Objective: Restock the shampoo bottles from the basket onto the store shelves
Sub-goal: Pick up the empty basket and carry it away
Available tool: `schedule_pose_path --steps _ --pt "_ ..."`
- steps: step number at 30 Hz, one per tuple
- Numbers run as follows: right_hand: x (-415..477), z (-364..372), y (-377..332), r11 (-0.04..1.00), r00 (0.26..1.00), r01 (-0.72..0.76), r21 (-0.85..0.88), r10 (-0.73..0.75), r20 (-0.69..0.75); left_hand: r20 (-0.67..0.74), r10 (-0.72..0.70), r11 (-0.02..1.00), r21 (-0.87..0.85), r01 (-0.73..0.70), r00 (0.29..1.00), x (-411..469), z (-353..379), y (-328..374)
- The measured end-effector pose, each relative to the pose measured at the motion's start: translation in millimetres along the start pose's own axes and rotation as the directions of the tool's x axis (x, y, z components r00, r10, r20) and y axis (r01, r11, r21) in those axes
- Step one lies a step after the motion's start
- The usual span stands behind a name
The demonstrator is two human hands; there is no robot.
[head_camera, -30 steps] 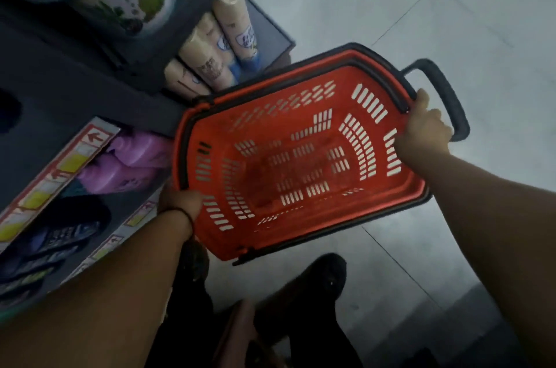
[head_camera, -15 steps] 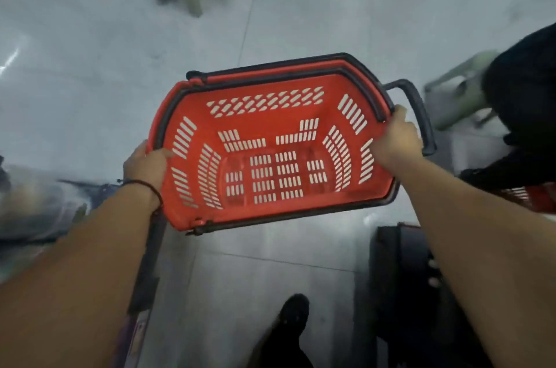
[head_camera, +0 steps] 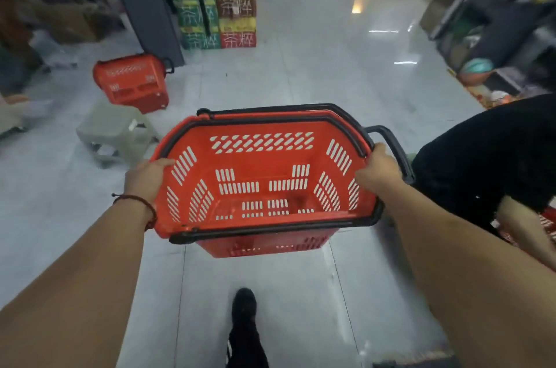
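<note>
While both hands, left hand and right hand, grip its rims, the slotted red plastic basket hangs over glossy tile floor.

Orange-red up front, black trim, pale-grey all round.

Orange-red slotted plastic basket: black rim & black handle bars, slit patterns showing pale, diagonal rows on far wall, vertical rows on sides & btm. Thin dark-red cord bracelet on left wrist. Glossy pale-grey tiled floor w/ thin dark joint lines & white glare streaks. Second orange-red plastic basket back left, same pale slits, black handle. Dull grey-beige plastic stool nr it. Stacked printed cartons: green, brown & red panels, yellow bands, pale characters. Black shoe at btm; black clothing on person at right.
</note>
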State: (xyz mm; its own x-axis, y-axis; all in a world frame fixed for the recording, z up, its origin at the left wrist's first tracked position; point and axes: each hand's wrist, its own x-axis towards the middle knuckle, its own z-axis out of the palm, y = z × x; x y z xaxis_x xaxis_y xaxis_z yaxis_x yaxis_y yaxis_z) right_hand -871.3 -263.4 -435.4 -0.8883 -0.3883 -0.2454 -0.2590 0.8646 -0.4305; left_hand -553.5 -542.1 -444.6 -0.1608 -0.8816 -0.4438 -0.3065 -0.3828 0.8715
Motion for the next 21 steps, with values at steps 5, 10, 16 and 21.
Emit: schedule_pose_path --steps 5,10,16,21 --pt "149.0 -46.5 -68.8 0.992 0.993 -0.106 0.075 0.109 -0.041 0.236 -0.062 0.997 0.052 0.051 0.97 175.6 103.0 101.3" --pt "294.7 -98.7 -123.0 0.988 0.981 -0.124 0.094 0.136 -0.137 0.221 0.042 0.999 0.013 -0.046 0.974 241.8 224.8 239.7" --pt "512.6 -125.3 -176.0 0.976 0.975 -0.13 0.174 0.158 -0.155 0.139 0.107 0.994 0.005 -0.109 0.985 372.1 381.9 363.9" --pt "718.8 -161.8 -255.2 0.977 0.989 -0.082 0.196 0.104 -0.101 0.099 0.146 0.989 0.019 -0.149 0.984 489.1 489.8 479.9"
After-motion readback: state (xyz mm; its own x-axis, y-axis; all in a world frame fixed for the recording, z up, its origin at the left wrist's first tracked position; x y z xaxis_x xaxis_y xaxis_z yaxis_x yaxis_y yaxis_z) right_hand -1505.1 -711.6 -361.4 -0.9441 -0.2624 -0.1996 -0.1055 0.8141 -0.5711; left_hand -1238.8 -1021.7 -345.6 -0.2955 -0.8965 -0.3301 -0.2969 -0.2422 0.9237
